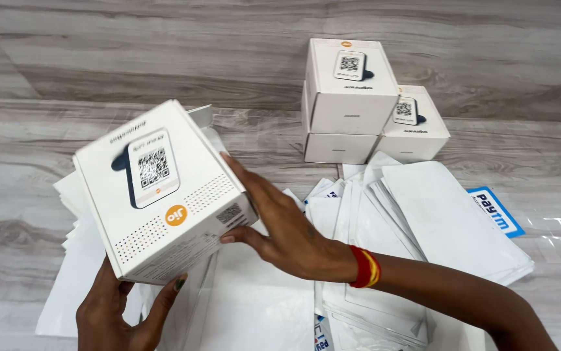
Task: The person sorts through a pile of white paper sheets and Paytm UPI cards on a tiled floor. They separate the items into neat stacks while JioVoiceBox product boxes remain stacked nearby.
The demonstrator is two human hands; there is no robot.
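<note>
Grey wood-grain worktop (66, 58) carries a spread of white envelopes (449, 221) and, at the far side, a stack of white boxes (348, 97) with another white box (417, 127) just beside it. Nearer the camera, a white carton (163, 188) is lifted off the surface, tilted. The left hand (121, 312) supports it from below, fingers curled against its underside; the right hand (287, 227) presses flat fingers against its right side.
</note>
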